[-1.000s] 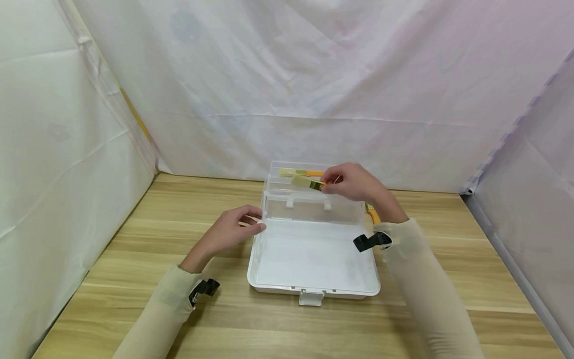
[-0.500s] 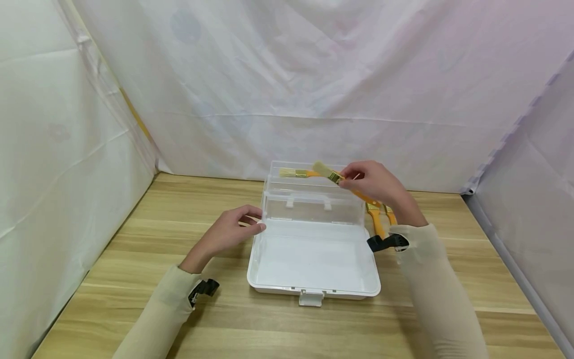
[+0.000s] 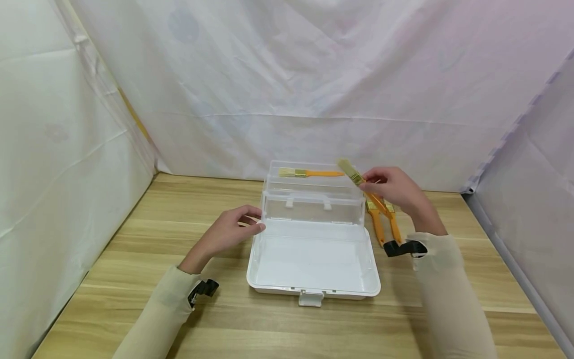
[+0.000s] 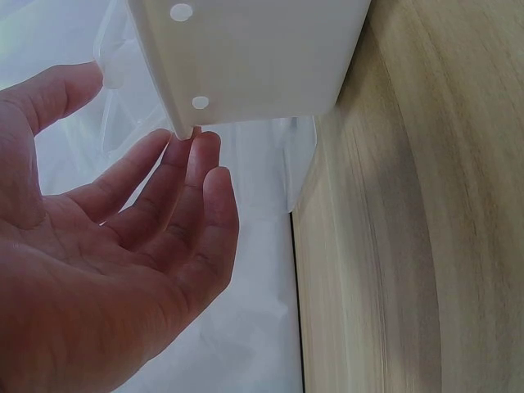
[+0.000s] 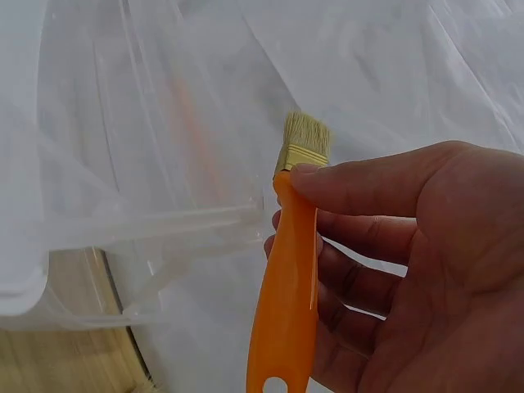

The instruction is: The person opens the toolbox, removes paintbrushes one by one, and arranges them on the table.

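Note:
My right hand (image 3: 394,192) pinches a paintbrush (image 5: 286,278) with an orange handle near its metal ferrule, thumb on top. The pale bristles point up and away, and the brush hangs tilted above the right side of the storage box. My left hand (image 3: 233,227) is at the left side of that white storage box (image 3: 314,291), its fingertips touching the rim and its thumb near the clear part, fingers loosely bent. The box stands open, with clear stepped trays (image 3: 314,209) raised at the back. Another orange-handled paintbrush (image 3: 318,173) lies across the rearmost tray.
Two more orange-handled brushes lie on the wooden table (image 3: 471,279) right of the box: a nearer brush (image 3: 376,224) and a brush beside it (image 3: 395,227). A white latch (image 3: 311,298) hangs at the box's front. White cloth (image 3: 314,89) encloses the table's back and sides.
My right hand has moved right, away from over the rear tray, with the paintbrush in its grip; the bristles now tilt more upward. The left hand stays where it was.

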Tool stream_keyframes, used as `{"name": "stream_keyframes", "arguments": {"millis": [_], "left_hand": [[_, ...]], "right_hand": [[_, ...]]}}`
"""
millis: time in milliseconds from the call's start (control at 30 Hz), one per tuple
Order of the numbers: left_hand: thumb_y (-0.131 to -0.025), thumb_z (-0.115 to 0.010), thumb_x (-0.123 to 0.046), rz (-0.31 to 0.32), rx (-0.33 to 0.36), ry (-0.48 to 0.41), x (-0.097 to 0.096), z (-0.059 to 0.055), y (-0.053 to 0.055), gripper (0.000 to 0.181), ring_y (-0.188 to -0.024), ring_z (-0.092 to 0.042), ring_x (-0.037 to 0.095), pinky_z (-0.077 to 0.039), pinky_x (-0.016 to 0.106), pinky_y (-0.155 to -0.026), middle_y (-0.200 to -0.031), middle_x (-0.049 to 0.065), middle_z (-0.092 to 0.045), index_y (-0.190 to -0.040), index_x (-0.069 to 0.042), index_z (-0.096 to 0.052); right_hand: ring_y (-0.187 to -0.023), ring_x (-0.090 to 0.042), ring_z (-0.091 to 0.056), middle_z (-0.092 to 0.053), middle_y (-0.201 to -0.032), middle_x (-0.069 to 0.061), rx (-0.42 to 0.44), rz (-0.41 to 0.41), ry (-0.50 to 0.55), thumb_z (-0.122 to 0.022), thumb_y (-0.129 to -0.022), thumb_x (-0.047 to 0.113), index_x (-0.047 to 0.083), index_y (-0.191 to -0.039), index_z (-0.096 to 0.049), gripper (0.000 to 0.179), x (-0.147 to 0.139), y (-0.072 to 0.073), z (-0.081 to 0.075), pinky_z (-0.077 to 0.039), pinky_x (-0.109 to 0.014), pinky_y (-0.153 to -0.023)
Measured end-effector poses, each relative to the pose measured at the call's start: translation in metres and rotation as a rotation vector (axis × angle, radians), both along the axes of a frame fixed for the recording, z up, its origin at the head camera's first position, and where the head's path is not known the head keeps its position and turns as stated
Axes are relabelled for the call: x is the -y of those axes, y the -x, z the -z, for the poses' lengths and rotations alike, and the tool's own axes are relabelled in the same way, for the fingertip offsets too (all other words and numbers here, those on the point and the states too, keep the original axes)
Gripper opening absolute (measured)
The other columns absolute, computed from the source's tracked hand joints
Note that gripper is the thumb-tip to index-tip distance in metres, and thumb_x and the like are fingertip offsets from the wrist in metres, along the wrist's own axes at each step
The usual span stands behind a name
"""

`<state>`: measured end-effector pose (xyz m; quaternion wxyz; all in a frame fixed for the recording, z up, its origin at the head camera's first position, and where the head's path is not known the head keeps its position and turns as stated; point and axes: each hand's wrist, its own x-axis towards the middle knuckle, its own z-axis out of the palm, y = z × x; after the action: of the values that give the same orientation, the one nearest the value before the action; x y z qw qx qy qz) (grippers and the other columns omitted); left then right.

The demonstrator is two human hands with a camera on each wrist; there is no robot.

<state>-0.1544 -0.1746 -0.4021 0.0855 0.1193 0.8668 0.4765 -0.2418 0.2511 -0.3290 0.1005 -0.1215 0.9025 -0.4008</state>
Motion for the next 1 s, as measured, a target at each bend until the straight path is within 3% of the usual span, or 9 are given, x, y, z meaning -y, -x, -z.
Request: {"name": "stream_keyframes", "arguments": {"millis": [167,467,700,1000], "left_hand": [[-0.104,-0.078,-0.032,0.002,-0.003,0.0,0.0,0.0,0.0,0.04,-0.117,-0.071,0.028,-0.059,0.049,-0.097,-0.127,0.006,-0.075,-0.136,-0.009,-0.071],[-0.104,-0.078,-0.033,-0.001,0.0,0.004,0.0,0.001,0.0,0.041,-0.117,-0.071,0.028,-0.059,0.049,-0.097,-0.127,0.006,-0.075,-0.136,-0.009,-0.071],[-0.104,-0.078,-0.033,0.001,-0.002,0.003,0.0,0.002,0.001,0.04,-0.118,-0.071,0.028,-0.059,0.049,-0.097,-0.126,0.005,-0.075,-0.136,-0.009,-0.071],[-0.104,-0.078,-0.032,0.002,0.003,0.0,-0.001,-0.001,0.0,0.04,-0.118,-0.07,0.028,-0.059,0.049,-0.096,-0.126,0.006,-0.074,-0.136,-0.009,-0.071]], "right_hand": [[-0.097,-0.03,-0.061,-0.067,-0.12,-0.016,0.038,0.038,0.015,-0.071,-0.11,0.025,-0.002,-0.133,-0.069,0.035,-0.015,0.0,0.01,-0.056,-0.036,-0.075],[-0.107,-0.027,-0.065,-0.068,-0.127,-0.015,0.115,0.104,0.046,-0.068,-0.112,0.025,-0.005,-0.139,-0.062,0.041,-0.04,0.004,0.033,-0.06,-0.035,-0.088],[-0.102,-0.016,-0.069,-0.069,-0.126,-0.014,0.157,0.113,0.102,-0.069,-0.112,0.021,-0.008,-0.138,-0.059,0.04,-0.06,0.005,0.049,-0.062,-0.036,-0.091],[-0.107,-0.023,-0.069,-0.064,-0.131,-0.021,0.196,0.174,0.06,-0.064,-0.114,0.022,-0.011,-0.142,-0.055,0.044,-0.087,0.003,0.069,-0.063,-0.043,-0.096]]}}
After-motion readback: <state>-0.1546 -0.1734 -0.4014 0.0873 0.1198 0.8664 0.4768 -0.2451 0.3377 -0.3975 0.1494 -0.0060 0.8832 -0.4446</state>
